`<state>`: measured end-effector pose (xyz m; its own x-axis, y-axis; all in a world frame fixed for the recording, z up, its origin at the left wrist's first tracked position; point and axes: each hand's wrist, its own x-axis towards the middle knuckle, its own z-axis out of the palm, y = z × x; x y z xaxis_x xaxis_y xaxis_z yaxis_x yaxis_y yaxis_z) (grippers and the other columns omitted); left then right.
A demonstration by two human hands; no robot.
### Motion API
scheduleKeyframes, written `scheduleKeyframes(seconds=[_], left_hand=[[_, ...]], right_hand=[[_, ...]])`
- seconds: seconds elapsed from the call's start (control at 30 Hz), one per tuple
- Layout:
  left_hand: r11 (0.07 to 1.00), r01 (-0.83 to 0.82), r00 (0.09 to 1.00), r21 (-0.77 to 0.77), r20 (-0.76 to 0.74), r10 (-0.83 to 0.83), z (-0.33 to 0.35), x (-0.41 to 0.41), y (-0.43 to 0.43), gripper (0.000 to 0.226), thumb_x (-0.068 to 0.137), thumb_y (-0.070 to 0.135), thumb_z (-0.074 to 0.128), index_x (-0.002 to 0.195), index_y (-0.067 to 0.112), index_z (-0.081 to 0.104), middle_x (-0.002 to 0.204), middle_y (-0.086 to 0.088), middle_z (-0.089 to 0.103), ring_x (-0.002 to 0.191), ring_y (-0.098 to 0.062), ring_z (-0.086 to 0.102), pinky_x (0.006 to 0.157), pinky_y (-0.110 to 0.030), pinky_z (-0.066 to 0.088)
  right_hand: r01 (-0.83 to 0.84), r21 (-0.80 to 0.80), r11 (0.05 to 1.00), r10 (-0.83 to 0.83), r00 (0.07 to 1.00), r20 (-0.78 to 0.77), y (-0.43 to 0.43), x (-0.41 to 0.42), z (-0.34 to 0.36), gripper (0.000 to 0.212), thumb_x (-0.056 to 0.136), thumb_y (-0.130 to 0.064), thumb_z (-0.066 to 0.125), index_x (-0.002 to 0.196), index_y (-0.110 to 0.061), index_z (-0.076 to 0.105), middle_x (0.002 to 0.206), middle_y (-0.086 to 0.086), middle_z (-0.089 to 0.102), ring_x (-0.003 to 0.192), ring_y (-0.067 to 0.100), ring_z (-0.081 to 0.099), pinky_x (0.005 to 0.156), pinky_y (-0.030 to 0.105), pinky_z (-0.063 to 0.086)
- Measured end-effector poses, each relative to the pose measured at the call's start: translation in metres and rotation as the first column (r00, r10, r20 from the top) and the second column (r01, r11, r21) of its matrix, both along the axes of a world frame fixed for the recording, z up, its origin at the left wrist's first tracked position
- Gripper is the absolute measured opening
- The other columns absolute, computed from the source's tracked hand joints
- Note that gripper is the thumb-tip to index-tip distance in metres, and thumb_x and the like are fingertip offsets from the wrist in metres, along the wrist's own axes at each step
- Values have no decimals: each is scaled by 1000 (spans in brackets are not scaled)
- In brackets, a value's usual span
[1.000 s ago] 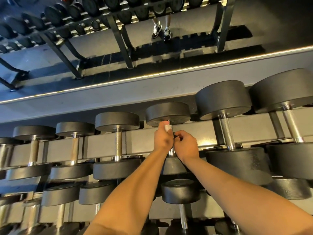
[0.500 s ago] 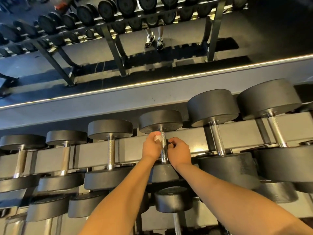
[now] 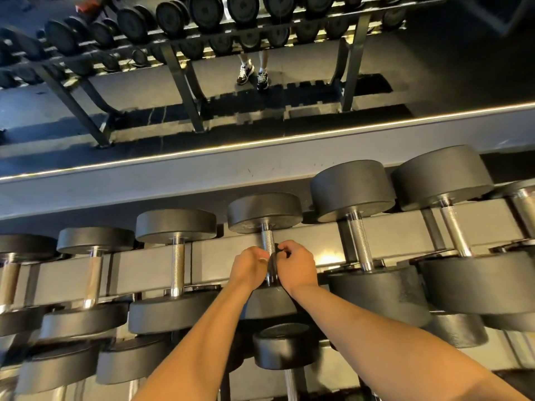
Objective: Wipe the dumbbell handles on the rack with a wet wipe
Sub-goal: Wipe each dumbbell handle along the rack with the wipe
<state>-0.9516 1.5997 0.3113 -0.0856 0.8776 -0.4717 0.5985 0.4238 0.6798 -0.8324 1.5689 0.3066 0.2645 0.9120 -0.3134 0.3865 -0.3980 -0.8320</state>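
A gym, seen from above: a mirror (image 3: 434,68) runs along the wall behind a grey ledge (image 3: 173,180) and reflects another rack of weights and a pair of legs in sneakers (image 3: 252,73).

In front of the ledge, the rack (image 3: 144,267) carries a row of black dumbbells on its top tier. The one being worked on, the middle dumbbell (image 3: 265,212), lies with its ends pointing away from and toward the camera. Its steel handle (image 3: 267,240) is in the centre of the view, its upper part bare and its lower part hidden by the hands.

The left hand (image 3: 247,269) is curled round the handle from the left. A small pale sliver at its fingertips looks like the wet wipe (image 3: 263,258), but most of it is hidden. The right hand (image 3: 296,266) grips the same handle from the right, its fingers bent in. The two hands sit level with each other and nearly touch across the bar.

Just to the left lies a smaller dumbbell (image 3: 176,224), and just to the right a larger dumbbell (image 3: 351,189). On the tier below, under the forearms, sits a lower dumbbell (image 3: 285,345).
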Motion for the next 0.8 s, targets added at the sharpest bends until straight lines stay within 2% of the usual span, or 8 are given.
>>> scheduleKeyframes(seconds=[0.1, 0.2, 0.3, 0.37, 0.5, 0.63, 0.67, 0.8], left_hand=[[999, 1, 1000, 50, 2, -1, 0, -1, 3, 36, 97, 9, 57, 81, 42, 52, 84, 18, 55, 86, -5, 55, 69, -14, 44], [962, -37, 999, 272, 18, 33, 4, 4, 10, 29, 100, 4, 50, 101, 32, 58, 88, 19, 56, 77, 0, 54, 70, -14, 47], [932, -171, 971, 320, 214, 105, -3, 7, 14, 25, 100, -6, 42, 93, 8, 61, 84, -3, 59, 75, -12, 56, 65, -16, 52], [929, -88, 991, 359, 124, 46, -9, 5, 11, 22, 100, -2, 43, 95, 7, 62, 88, -5, 59, 78, -15, 55, 66, -18, 51], [955, 215, 964, 206, -201, -174, -11, -5, 10, 25, 97, 6, 55, 104, 29, 62, 95, 12, 61, 85, -1, 54, 78, -13, 43], [997, -53, 983, 58, 177, 42, -1, -4, -9, 22, 89, -12, 46, 81, 0, 63, 81, -11, 57, 75, -20, 55, 65, -24, 47], [998, -65, 982, 13, 179, 62, -1, -4, -12, 20, 88, -11, 46, 80, -2, 62, 81, -13, 57, 74, -22, 57, 61, -24, 48], [980, 165, 972, -112, -150, -181, 3, -11, -17, 13, 91, 14, 65, 88, 20, 77, 93, -1, 73, 91, -18, 66, 83, -26, 51]], right_hand=[[-2, 6, 1000, 2, 1000, 10, -1, -1, -1, 21, 96, -16, 56, 111, -23, 69, 104, -1, 67, 91, 15, 65, 83, 38, 60], [-1, -3, 1000, 1, 1000, 9, 0, -1, -2, 22, 95, -16, 54, 109, -23, 69, 102, -2, 67, 88, 16, 66, 79, 37, 60], [-1, -4, 1000, 1, 1000, 26, 1, 0, -2, 22, 96, -13, 52, 109, -23, 68, 103, -2, 66, 88, 15, 64, 75, 26, 56], [3, 5, 1000, -3, 1000, 23, 1, 1, -3, 23, 97, -13, 53, 111, -22, 68, 104, -2, 65, 89, 14, 63, 71, 19, 50], [11, 18, 1000, -11, 1000, 4, 0, 0, -3, 23, 97, -13, 54, 113, -22, 68, 105, -2, 66, 92, 15, 65, 77, 26, 56], [9, 44, 999, -10, 1000, 5, 0, 1, -3, 21, 97, -15, 56, 112, -20, 69, 106, -2, 67, 93, 15, 63, 81, 27, 54], [13, 48, 999, -13, 1000, 7, 0, 1, -4, 21, 97, -15, 57, 112, -20, 70, 107, -1, 67, 95, 15, 63, 81, 27, 53], [-2, 53, 999, 1, 1000, 20, -1, 1, -3, 21, 97, -16, 56, 112, -18, 70, 109, 0, 67, 97, 15, 61, 81, 25, 50]])
